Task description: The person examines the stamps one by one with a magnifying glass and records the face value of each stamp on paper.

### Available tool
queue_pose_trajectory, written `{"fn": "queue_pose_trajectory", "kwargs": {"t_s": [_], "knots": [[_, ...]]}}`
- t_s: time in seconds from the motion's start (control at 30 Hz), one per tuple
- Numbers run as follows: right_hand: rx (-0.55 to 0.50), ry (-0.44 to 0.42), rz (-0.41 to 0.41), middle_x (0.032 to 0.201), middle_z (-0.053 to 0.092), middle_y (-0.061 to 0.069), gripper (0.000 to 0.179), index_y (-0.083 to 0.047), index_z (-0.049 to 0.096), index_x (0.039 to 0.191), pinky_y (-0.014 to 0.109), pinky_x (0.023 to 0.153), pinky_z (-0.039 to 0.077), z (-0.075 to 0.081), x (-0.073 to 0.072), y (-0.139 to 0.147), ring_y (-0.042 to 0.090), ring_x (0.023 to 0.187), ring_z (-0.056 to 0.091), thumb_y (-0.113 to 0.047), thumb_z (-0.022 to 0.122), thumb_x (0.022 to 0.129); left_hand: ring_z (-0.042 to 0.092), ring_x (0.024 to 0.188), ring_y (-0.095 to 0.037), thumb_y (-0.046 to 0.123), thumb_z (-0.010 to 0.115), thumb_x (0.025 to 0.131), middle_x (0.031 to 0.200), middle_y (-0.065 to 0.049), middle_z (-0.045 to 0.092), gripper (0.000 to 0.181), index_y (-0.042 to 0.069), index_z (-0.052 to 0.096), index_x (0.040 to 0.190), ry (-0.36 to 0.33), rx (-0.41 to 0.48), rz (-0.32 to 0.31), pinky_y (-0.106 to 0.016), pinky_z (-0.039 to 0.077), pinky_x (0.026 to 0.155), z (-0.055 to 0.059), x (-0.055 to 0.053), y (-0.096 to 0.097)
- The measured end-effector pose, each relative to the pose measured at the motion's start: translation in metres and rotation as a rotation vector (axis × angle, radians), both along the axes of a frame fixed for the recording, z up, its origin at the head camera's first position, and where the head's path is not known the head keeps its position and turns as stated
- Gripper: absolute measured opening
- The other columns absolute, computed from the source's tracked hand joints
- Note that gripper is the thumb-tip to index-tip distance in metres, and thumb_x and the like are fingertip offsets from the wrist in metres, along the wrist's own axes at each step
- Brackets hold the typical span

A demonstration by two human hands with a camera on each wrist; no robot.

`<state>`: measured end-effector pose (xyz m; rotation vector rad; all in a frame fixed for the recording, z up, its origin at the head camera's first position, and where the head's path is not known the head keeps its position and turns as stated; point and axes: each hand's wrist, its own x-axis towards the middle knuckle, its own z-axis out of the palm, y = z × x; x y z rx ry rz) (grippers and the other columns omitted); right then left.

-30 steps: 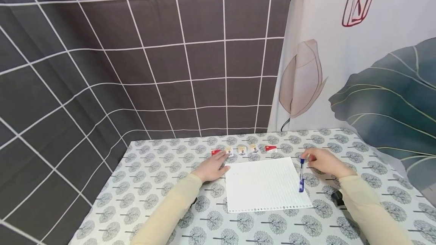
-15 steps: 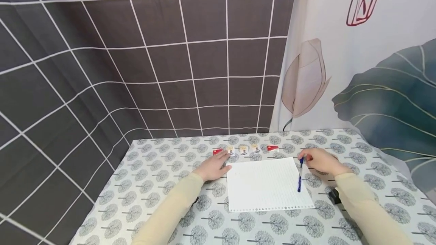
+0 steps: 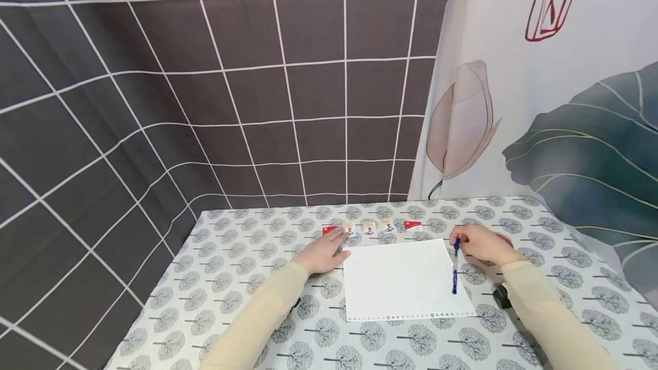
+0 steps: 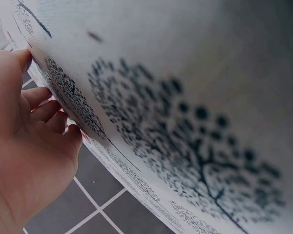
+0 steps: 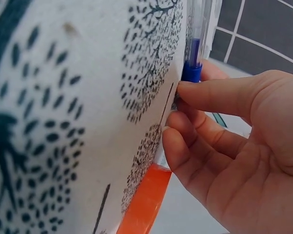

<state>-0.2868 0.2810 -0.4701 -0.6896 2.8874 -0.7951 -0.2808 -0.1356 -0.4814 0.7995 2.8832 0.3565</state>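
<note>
place: curtained-off tabletop corner, room type unclear | dark grid-print curtain | white flower-and-leaf-print curtain | tree-print tablecloth

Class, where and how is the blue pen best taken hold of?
Probably best to pinch the pen at its blue far end, coming from the right: it is slim and straight, and in the head view that end shows beyond the right edge of the paper, where the right hand pinches it.

pen: blue, clear | paper: white, ruled | tablecloth: grey trees on white
</note>
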Motion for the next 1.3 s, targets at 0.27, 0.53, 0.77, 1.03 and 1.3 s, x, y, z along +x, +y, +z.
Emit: {"fn": "queue_pose_trajectory", "kwargs": {"t_s": [0.27,0.53,0.77,1.03,1.3], "knots": [[-0.005,0.013,0.003,0.073,0.051,-0.001,0.024,-0.010,0.066,0.092,0.027,0.057,0.038,-0.0002,0.0002,-0.0005,0.014,0.062,0.043,0.011,0.057,0.084,0.027,0.150,-0.026,0.046,0.043,0.107,0.166,-0.007,0.025,0.064,0.008,0.034,0.157,-0.007,-0.004,0.007,-0.043,0.025,0.122,0.0025,-0.0005,-0.0003],[-0.025,-0.011,-0.023,0.074,0.052,0.000,0.023,-0.011,0.064,0.091,0.028,0.058,0.039,-0.0043,0.0047,0.0002,0.016,0.064,0.044,0.011,0.059,0.085,0.028,0.150,-0.026,0.046,0.044,0.106,0.165,-0.008,0.027,0.064,0.007,0.035,0.157,-0.004,-0.012,0.001,-0.042,0.026,0.122,0.0013,0.0000,0.0005],[-0.027,0.057,-0.017,0.071,0.049,-0.003,0.023,-0.012,0.061,0.090,0.026,0.056,0.037,-0.0080,0.0060,0.0004,0.013,0.061,0.043,0.011,0.056,0.085,0.025,0.151,-0.025,0.047,0.042,0.107,0.166,-0.008,0.025,0.065,0.007,0.034,0.157,-0.008,-0.019,0.003,-0.041,0.024,0.123,-0.0001,-0.0015,0.0000],[-0.030,0.044,-0.013,0.069,0.044,-0.004,0.025,-0.014,0.062,0.092,0.025,0.055,0.032,-0.0040,0.0080,-0.0015,0.011,0.059,0.038,0.010,0.057,0.088,0.027,0.150,-0.025,0.047,0.043,0.106,0.166,-0.007,0.025,0.065,0.007,0.035,0.157,-0.011,-0.009,0.021,-0.042,0.026,0.122,-0.0011,0.0018,-0.0015],[-0.027,0.069,0.003,0.069,0.044,-0.005,0.024,-0.014,0.061,0.090,0.025,0.056,0.033,-0.0059,0.0097,0.0002,0.011,0.060,0.039,0.010,0.061,0.087,0.026,0.151,-0.025,0.048,0.043,0.106,0.165,-0.007,0.026,0.066,0.008,0.034,0.157,-0.009,-0.005,0.012,-0.042,0.026,0.122,-0.0005,0.0022,0.0010]]}}
